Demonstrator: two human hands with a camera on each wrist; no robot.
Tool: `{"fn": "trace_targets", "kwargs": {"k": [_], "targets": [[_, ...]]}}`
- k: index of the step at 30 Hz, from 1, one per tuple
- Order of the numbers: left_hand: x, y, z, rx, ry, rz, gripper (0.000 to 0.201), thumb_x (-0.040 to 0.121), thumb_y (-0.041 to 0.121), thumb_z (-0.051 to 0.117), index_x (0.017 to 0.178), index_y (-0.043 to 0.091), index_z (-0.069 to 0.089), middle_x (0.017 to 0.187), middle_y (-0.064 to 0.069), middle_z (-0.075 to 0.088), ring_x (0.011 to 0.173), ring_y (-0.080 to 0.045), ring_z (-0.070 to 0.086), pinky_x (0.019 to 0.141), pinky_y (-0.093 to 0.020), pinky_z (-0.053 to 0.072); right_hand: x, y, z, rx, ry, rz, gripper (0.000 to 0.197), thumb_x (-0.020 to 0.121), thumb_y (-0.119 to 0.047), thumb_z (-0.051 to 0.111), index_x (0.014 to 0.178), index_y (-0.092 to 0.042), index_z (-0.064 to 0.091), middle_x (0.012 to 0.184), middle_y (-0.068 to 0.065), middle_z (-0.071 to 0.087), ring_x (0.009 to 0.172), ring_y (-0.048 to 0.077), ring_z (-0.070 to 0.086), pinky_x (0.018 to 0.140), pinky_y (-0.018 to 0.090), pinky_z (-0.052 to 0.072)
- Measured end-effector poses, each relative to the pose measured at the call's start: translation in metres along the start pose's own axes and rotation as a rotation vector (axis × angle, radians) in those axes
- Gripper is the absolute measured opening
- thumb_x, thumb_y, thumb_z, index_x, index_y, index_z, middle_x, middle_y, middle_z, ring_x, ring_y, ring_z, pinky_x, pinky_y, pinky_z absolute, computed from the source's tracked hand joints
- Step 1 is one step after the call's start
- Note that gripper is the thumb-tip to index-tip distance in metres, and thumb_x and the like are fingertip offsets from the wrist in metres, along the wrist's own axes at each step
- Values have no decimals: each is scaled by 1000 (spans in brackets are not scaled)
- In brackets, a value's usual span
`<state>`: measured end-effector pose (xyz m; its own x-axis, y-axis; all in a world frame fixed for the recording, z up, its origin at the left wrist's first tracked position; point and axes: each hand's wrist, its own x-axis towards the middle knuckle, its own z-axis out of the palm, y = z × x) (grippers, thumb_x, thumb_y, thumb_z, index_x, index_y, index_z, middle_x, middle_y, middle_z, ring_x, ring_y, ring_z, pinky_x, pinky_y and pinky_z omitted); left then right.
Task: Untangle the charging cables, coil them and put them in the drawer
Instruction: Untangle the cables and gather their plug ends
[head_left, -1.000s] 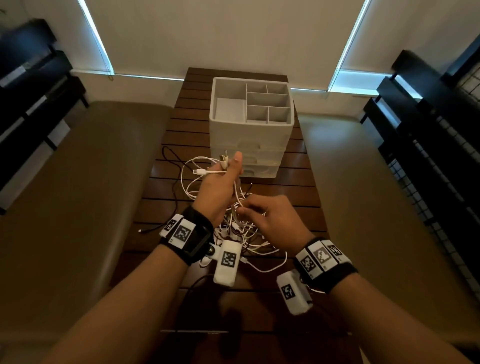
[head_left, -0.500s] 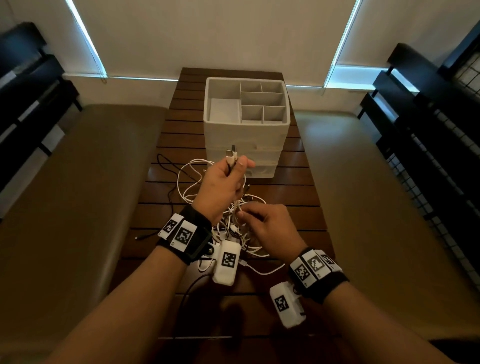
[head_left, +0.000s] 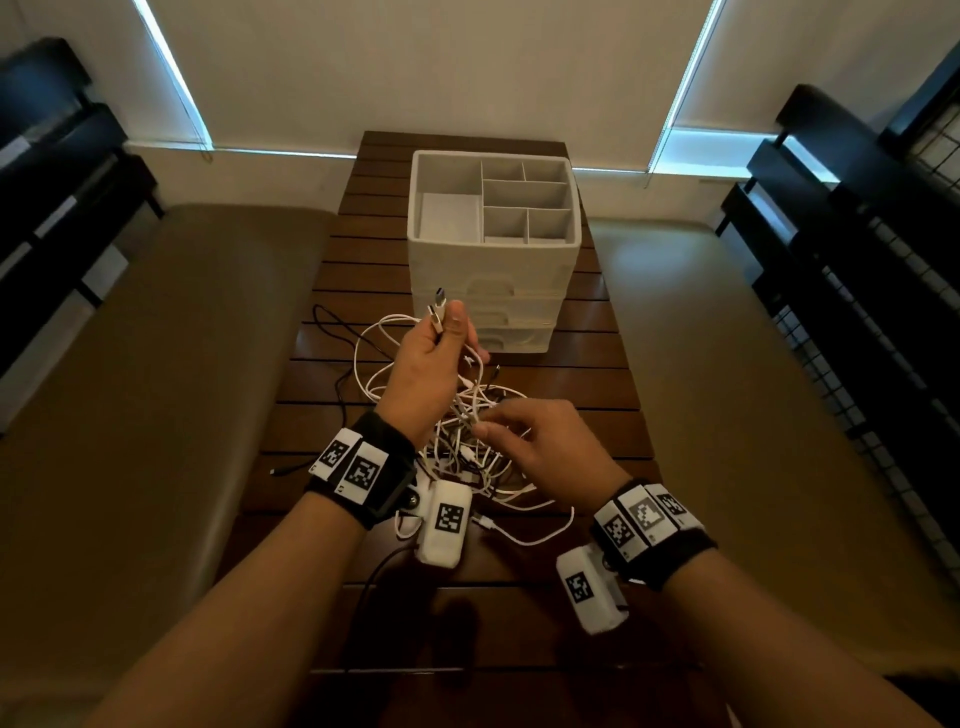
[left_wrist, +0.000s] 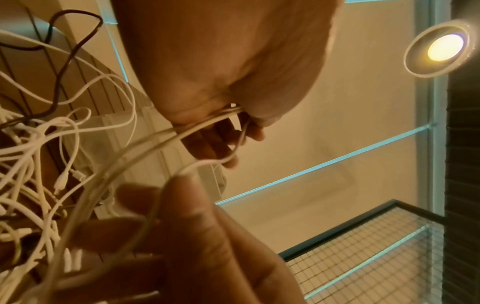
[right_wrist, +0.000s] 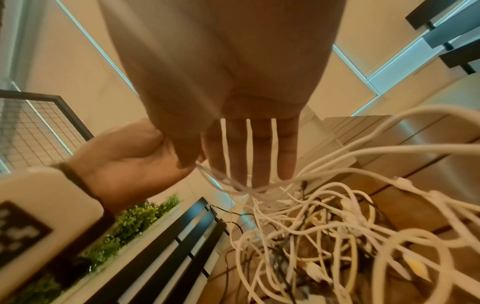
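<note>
Left hand (head_left: 431, 358) grips several plugs (head_left: 439, 306) high to keep freed ends apart; right hand (head_left: 540, 441) pinches one cable from the tangle (head_left: 467, 447), teasing it loose.

Right hand's fingers (right_wrist: 249, 148) were blurred; cable tangle (head_left: 467, 441) partly hidden behind both hands (head_left: 426, 374); strand count indeterminate.

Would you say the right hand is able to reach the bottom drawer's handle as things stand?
Probably yes: the bottom drawer faces the person, with only bare table beyond the cable tangle, though the right hand first has to release its pinched cable.
</note>
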<state>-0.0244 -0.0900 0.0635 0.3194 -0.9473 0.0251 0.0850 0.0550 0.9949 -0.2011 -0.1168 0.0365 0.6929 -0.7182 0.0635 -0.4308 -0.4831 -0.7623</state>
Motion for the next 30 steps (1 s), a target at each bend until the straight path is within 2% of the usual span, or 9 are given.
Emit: {"fn": "trace_targets", "kwargs": {"k": [4, 7, 11, 15, 19, 22, 24, 27, 30], "targets": [[-1, 1, 6, -154, -59, -12, 44, 107, 51, 39, 82, 18, 55, 71, -3, 53, 69, -22, 59, 75, -44, 53, 12, -13, -8, 25, -2, 29, 28, 99, -50, 64, 108, -24, 72, 91, -10, 73, 78, 2, 68, 70, 22, 55], [-4, 3, 9, -333, -76, -49, 42, 104, 51, 42, 83, 17, 56, 72, -4, 53, 67, -22, 57, 68, -38, 52, 17, -16, -4, 105, 105, 33, 27, 102, -39, 63, 88, -20, 73, 76, -1, 73, 70, 15, 68, 71, 45, 57], [-4, 6, 9, -353, -30, -44, 34, 105, 45, 47, 92, 15, 60, 66, 2, 48, 62, -16, 55, 71, -36, 53, 19, -22, 1, 310, 180, 128, 22, 99, -35, 60, 88, -19, 71, 79, 3, 70, 76, 25, 66, 79, 55, 56], [-3, 9, 1, -275, -8, -33, 27, 112, 24, 45, 109, 8, 67, 64, 6, 43, 59, -9, 43, 60, -27, 43, 15, -35, -4, 359, 275, 110, 23, 95, -42, 64, 96, -20, 67, 89, 0, 71, 84, 22, 68, 82, 52, 58], [-13, 10, 0, -234, -103, -50, 32, 113, 27, 43, 102, 6, 64, 64, 5, 40, 53, -9, 35, 47, -23, 35, 22, -46, -23, 327, 428, 3, 19, 98, -32, 67, 106, -16, 64, 96, 0, 67, 86, 11, 66, 80, 41, 59], [-20, 10, 5, -156, -174, -79, 33, 113, 30, 40, 119, 4, 61, 66, 6, 45, 52, -9, 38, 46, -24, 40, 35, -55, -34, 251, 334, -98, 21, 99, -30, 67, 116, -18, 69, 111, -1, 66, 100, 8, 66, 90, 34, 58], [-23, 12, 7, -89, -194, -99, 31, 114, 28, 38, 125, 12, 63, 64, 7, 43, 50, -9, 34, 44, -24, 36, 44, -62, -38, 212, 247, -101, 16, 98, -26, 69, 111, -16, 73, 108, 1, 69, 100, 10, 66, 91, 33, 57], [-28, 17, 5, -74, -206, -139, 26, 113, 20, 38, 95, 16, 56, 62, 7, 36, 49, -8, 27, 44, -22, 26, 50, -69, -41, 289, 224, -45, 11, 95, -19, 75, 97, -9, 74, 92, 6, 75, 87, 21, 72, 83, 42, 61], [-29, 16, 2, -47, -183, -137, 33, 112, 13, 39, 80, 19, 46, 61, 7, 37, 48, -9, 28, 45, -24, 28, 54, -73, -37, 251, 291, -37, 11, 92, -17, 77, 90, -7, 73, 85, 4, 75, 81, 20, 72, 78, 43, 61]]}}
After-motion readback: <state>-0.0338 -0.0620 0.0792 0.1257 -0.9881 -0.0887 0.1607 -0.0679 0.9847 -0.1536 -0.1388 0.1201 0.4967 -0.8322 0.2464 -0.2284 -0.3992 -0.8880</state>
